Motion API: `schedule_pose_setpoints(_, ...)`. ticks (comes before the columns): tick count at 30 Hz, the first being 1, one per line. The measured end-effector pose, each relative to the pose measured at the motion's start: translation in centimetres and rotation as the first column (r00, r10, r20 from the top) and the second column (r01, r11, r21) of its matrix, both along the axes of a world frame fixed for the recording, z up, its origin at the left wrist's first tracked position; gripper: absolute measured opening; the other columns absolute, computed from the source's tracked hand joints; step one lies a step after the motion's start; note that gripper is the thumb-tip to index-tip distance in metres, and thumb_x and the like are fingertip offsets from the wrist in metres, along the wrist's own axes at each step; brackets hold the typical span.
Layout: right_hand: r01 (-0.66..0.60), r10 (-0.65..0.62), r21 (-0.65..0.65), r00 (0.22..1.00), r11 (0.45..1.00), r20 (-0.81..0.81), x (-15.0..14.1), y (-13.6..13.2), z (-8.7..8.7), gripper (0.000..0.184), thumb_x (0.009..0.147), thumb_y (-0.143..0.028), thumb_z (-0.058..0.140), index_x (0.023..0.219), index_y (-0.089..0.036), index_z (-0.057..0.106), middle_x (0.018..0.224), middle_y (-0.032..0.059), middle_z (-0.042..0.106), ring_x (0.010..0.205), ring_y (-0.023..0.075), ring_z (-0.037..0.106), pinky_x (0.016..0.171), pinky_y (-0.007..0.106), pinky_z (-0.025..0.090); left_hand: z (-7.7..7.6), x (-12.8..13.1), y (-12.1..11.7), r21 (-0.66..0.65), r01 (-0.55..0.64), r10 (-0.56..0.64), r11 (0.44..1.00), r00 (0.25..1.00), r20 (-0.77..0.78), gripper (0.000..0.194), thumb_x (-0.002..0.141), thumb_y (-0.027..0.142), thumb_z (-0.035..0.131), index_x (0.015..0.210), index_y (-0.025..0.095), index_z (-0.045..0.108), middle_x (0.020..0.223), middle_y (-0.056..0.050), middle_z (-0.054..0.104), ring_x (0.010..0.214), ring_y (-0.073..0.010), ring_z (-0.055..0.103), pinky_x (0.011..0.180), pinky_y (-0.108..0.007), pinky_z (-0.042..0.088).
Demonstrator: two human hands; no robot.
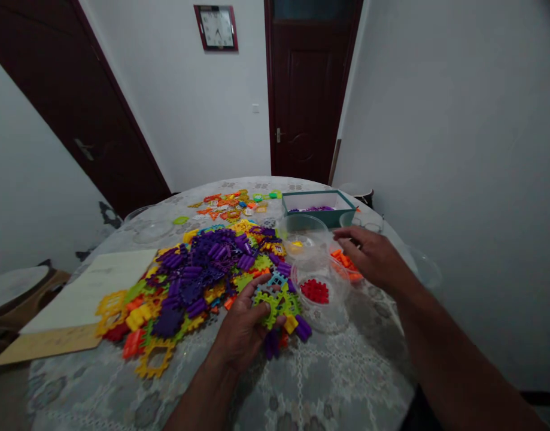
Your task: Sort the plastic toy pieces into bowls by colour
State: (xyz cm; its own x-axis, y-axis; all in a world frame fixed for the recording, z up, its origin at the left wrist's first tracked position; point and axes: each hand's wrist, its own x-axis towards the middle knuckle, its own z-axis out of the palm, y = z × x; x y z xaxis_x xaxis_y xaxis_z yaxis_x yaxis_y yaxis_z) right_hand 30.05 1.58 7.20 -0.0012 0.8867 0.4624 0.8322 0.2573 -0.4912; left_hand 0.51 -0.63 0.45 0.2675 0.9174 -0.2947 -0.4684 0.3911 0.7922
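Observation:
My left hand [245, 326] is closed on a lime-green gear-shaped toy piece [266, 311], the thumb lying over it. Beside it spreads a large heap of plastic building pieces, with purple pieces [207, 263] on top and yellow ones [153, 357] at the near edge. Over the clear tubs on the right hovers my right hand [368, 254], fingers stretched to the left and apart, with nothing visible in them. Below it a tub holds orange pieces [344, 260]. Nearer me, red gear-shaped pieces [315, 291] lie in a round clear tub [297, 281].
Behind the tubs stands a green-rimmed box [346, 218] with purple pieces inside. Further clear tubs [155, 230] stand at the table's left and right. A pale board [90, 287] lies left of the heap. More loose orange pieces [232, 212] are scattered at the back.

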Motion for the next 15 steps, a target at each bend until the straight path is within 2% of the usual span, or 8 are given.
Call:
schedule_pose_setpoints(3,-0.300,0.303,-0.113,0.953,0.947,0.013,-5.3,-2.2,-0.3,0.030,0.100,-0.032,0.055,0.126,-0.024,0.068,0.114,0.0070,0.076,0.094,0.0201,0.072,0.083,0.033,0.056,0.0,0.0,-0.1,0.012,0.024,-0.025,1.000,0.999,0.037,0.067,0.072,0.006,0.076,0.134,0.026,0.059,0.123,-0.010,0.066,0.093,-0.0211,0.072,0.076,-0.037,0.065)
schedule_pose_setpoints(6,-0.435,0.443,-0.161,0.896,0.886,0.017,-8.8,-3.3,-1.6,0.034,0.100,-0.028,0.056,0.133,-0.023,0.063,0.118,0.0087,0.074,0.099,0.0213,0.070,0.087,0.036,0.055,-0.2,0.0,-0.2,0.030,0.054,-0.056,0.998,0.995,0.078,0.063,0.074,0.007,0.076,0.132,0.025,0.060,0.124,-0.010,0.066,0.095,-0.0218,0.071,0.074,-0.033,0.064)
schedule_pose_setpoints(10,-0.471,0.480,-0.160,0.877,0.867,0.014,-10.3,-3.2,-3.0,0.026,0.099,-0.019,0.055,0.121,-0.021,0.067,0.114,0.0097,0.071,0.102,0.0220,0.068,0.090,0.038,0.054,-0.3,0.0,-0.4,0.044,0.079,-0.083,0.996,0.991,0.102,0.062,0.075,0.009,0.079,0.132,0.025,0.061,0.113,-0.008,0.069,0.089,-0.0199,0.072,0.076,-0.034,0.064)
schedule_pose_setpoints(12,-0.473,0.477,-0.161,0.879,0.866,-0.021,-10.1,-3.0,-2.8,0.020,0.098,-0.017,0.056,0.112,-0.021,0.069,0.107,0.0077,0.071,0.099,0.0210,0.067,0.088,0.036,0.053,-0.3,0.0,-0.4,0.044,0.077,-0.082,0.996,0.990,0.115,0.062,0.074,0.009,0.080,0.132,0.025,0.062,0.111,-0.008,0.069,0.089,-0.0199,0.072,0.079,-0.036,0.064)
schedule_pose_setpoints(15,-0.432,0.428,-0.160,0.902,0.887,-0.063,-8.7,-2.6,-1.7,0.016,0.097,-0.020,0.057,0.103,-0.022,0.071,0.099,0.0050,0.072,0.093,0.0196,0.068,0.083,0.033,0.052,-0.2,0.0,-0.3,0.020,0.061,-0.063,0.998,0.989,0.131,0.062,0.073,0.007,0.079,0.131,0.025,0.062,0.120,-0.010,0.069,0.100,-0.0239,0.073,0.083,-0.038,0.064)
